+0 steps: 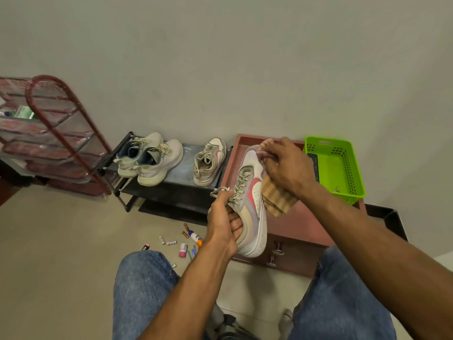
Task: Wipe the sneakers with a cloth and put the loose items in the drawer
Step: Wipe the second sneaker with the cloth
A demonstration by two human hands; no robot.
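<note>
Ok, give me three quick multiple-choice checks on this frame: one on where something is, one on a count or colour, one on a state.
1. Where do the loose small items lie?
A. on the floor by the rack
B. in the green basket
C. on the rack's top shelf

2. How many sneakers stand on the black shoe rack?
A. one
B. three
C. five

3. What is the right hand doing?
A. hanging idle
B. pulling a drawer knob
C. pressing a cloth to the held sneaker

Key: 1 A, the loose small items are scattered on the floor in front of the black shoe rack. 2 B, a pale pair and one red-marked sneaker stand there. 3 C, the right hand grips the striped cloth against the held sneaker, which the left hand holds at the heel.
</note>
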